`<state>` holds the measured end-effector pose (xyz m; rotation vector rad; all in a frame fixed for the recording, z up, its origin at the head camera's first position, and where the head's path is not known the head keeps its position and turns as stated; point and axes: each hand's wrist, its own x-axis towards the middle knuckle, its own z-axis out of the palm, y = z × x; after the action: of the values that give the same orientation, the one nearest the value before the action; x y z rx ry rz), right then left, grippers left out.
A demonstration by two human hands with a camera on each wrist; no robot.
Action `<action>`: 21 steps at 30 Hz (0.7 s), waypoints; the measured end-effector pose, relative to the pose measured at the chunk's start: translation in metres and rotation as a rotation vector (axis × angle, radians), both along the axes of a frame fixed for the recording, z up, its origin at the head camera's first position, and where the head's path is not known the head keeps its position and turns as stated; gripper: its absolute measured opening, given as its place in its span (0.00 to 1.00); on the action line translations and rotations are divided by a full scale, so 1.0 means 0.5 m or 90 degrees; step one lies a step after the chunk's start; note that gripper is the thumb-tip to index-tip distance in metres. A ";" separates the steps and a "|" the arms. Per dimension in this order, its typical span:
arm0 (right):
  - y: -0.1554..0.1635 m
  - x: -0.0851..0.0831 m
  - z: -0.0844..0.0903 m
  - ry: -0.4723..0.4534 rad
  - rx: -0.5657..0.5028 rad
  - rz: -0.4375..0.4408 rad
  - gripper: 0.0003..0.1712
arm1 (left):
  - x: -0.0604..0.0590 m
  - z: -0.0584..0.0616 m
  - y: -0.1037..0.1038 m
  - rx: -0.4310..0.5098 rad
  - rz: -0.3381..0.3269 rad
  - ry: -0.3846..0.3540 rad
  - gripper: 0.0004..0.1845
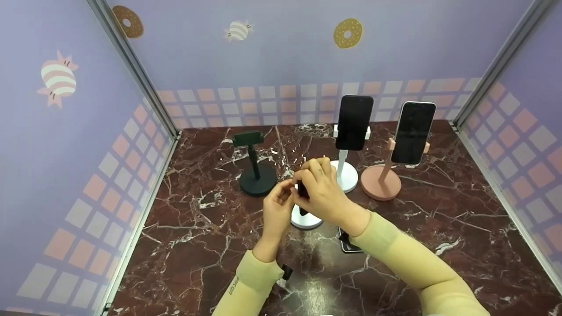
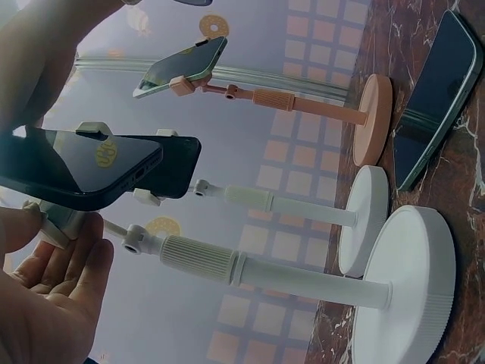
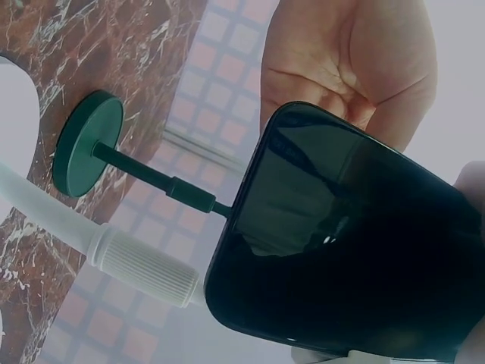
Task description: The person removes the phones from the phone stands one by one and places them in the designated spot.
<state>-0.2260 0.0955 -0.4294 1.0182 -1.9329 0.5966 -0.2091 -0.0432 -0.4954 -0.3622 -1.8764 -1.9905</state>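
A black smartphone (image 3: 341, 243) sits at the clamp (image 2: 61, 221) of the front white phone stand (image 2: 311, 286). My right hand (image 1: 322, 191) grips the phone from the right, fingers over its upper end in the head view. From the left, my left hand (image 1: 276, 213) pinches the stand's clamp between thumb and fingers, its palm turned up behind the phone. The stand's round base (image 1: 307, 221) rests flat on the table. In the head view my hands cover most of the phone and the clamp; one clamp jaw shows on the phone's edge in the left wrist view.
Behind are a white stand (image 1: 347, 175) and a pink stand (image 1: 381, 182), each bearing an upright phone. A dark green stand (image 1: 258, 180) with no phone stands left. Another phone (image 2: 439, 98) lies on the marble table near my right forearm. Patterned walls enclose three sides.
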 end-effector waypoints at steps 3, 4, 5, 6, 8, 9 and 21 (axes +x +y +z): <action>0.001 0.004 0.001 0.011 0.001 0.007 0.21 | 0.001 0.000 -0.001 0.002 -0.004 -0.009 0.13; 0.001 0.005 0.001 0.016 0.001 0.008 0.22 | 0.001 0.000 -0.001 0.002 -0.005 -0.011 0.13; 0.001 0.007 0.002 0.019 0.001 0.008 0.21 | 0.001 0.000 -0.001 0.003 -0.006 -0.013 0.14; 0.002 0.008 0.002 0.021 0.002 0.008 0.21 | 0.001 0.000 -0.001 0.004 -0.007 -0.013 0.14; 0.004 0.011 0.004 0.023 0.001 0.010 0.20 | 0.000 0.000 -0.002 0.008 -0.013 -0.012 0.14; 0.005 0.013 0.006 0.024 0.001 0.011 0.20 | 0.000 0.000 -0.002 0.011 -0.017 -0.009 0.14; 0.032 0.043 0.016 0.008 0.008 -0.018 0.20 | 0.001 -0.001 -0.001 0.028 -0.028 -0.012 0.18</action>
<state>-0.2045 0.1112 -0.4212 0.9993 -1.9393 0.5624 -0.2088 -0.0438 -0.4960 -0.3769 -1.8476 -2.0678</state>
